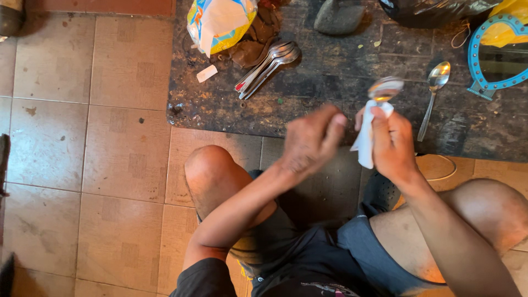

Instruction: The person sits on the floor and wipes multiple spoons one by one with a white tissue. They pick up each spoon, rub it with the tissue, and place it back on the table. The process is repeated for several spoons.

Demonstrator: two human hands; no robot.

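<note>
Head view shows me a spoon (385, 88) with its bowl sticking up just above my right hand (391, 144), whose fingers are clamped on it through a white cloth (367, 137). My left hand (311, 140) is blurred just beside it, fingers curled together, and I cannot tell whether it grips anything. Beyond lies a dark worn board (330, 104) on a tiled floor (88, 137), bearing a bundle of spoons (269, 66), a single spoon (434, 93) and a blue heart-shaped mirror (495, 55).
</note>
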